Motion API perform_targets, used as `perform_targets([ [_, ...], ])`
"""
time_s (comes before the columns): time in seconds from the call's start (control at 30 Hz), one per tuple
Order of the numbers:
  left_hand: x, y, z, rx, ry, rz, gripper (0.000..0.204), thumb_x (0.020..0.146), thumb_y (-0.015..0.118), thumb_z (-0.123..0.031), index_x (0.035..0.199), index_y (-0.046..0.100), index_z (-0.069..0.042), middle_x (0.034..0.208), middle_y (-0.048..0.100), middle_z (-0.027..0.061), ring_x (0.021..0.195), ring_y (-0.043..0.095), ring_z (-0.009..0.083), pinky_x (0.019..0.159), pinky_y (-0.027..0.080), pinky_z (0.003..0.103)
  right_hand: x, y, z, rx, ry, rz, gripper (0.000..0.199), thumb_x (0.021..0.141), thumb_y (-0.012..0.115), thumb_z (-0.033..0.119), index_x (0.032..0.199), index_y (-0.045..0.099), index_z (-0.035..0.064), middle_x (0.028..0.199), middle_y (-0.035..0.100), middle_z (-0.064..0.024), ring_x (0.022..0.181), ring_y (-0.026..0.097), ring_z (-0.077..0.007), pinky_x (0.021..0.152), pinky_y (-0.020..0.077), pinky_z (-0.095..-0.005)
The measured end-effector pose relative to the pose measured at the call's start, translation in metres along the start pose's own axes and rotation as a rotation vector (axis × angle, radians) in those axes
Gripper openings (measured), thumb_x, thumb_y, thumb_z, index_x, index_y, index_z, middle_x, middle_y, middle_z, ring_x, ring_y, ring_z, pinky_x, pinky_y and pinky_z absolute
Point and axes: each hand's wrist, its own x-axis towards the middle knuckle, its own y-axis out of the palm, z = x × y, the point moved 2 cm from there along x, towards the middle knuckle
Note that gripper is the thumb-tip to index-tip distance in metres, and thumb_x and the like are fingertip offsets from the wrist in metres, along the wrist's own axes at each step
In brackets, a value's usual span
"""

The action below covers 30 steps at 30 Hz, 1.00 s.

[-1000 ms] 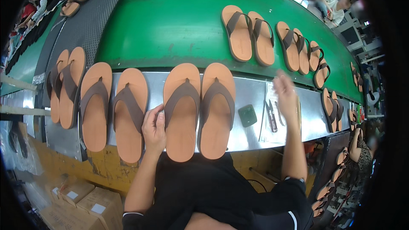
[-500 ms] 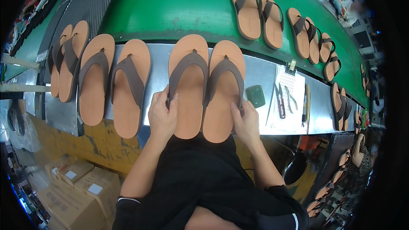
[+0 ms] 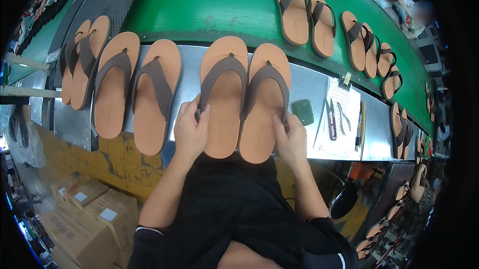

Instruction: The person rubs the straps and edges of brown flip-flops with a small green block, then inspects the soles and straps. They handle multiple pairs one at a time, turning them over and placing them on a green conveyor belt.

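Note:
A pair of tan flip-flops with brown straps is in front of me, side by side with toes pointing away. My left hand (image 3: 192, 128) grips the left flip-flop (image 3: 222, 129) at its outer edge, thumb on top of the footbed. The right flip-flop (image 3: 257, 137) is held the same way by my right hand (image 3: 290, 137), with the fingers hidden beneath its edge. The inner edges of the two touch or nearly touch. To their left a similar pair, a flip-flop (image 3: 152, 124) and its mate (image 3: 110, 114), lies on the metal ledge (image 3: 187, 69).
Beside my right hand lies a dark green block (image 3: 303, 112). Further right are a clipboard with paper (image 3: 324, 137), snips (image 3: 332, 119), pliers (image 3: 343, 118) and a pen (image 3: 358, 129). Strap sandals (image 3: 293, 19) line the green belt (image 3: 209, 0). Cardboard boxes (image 3: 75, 229) stand at lower left.
The whole view has turned and shifted slightly. Both hands keep their grip on the pair of flip-flops, which shows no clear movement of its own.

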Motion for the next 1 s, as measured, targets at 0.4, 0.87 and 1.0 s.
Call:
perform_targets([
  [0.4, 0.009, -0.009, -0.018, -0.492, 0.017, -0.002, 0.051, 0.096, 0.061, -0.007, 0.143, 0.044, 0.004, 0.118, 0.061, 0.0128, 0.107, 0.059, 0.0152, 0.090, 0.048, 0.028, 0.015, 0.001, 0.010, 0.366, -0.090, -0.236, 0.050, 0.097, 0.059, 0.013, 0.142, 0.046, -0.0026, 0.114, 0.066, -0.0232, 0.101, 0.066, -0.0289, 0.087, 0.0502, -0.0354],
  [0.87, 0.019, -0.057, -0.040, 0.153, 0.720, -0.337, 0.057, 0.073, 0.070, 0.002, 0.129, 0.058, 0.003, 0.110, 0.068, 0.0174, 0.093, 0.064, 0.0341, 0.082, 0.051, 0.041, 0.023, -0.059, 0.021, -0.165, -0.628, -0.561, 0.054, 0.073, 0.075, -0.002, 0.125, 0.062, -0.0021, 0.098, 0.070, -0.0193, 0.083, 0.068, -0.0334, 0.073, 0.0538, -0.0384],
  [1.0, 0.021, -0.061, -0.038, 0.149, 0.786, -0.363, 0.056, 0.072, 0.072, 0.001, 0.126, 0.060, 0.002, 0.109, 0.069, 0.0171, 0.089, 0.065, 0.0327, 0.079, 0.052, 0.040, 0.022, -0.058, 0.012, -0.173, -0.650, -0.575, 0.055, 0.073, 0.074, -0.004, 0.126, 0.060, -0.0040, 0.095, 0.068, -0.0184, 0.082, 0.066, -0.0318, 0.073, 0.0523, -0.0375],
])
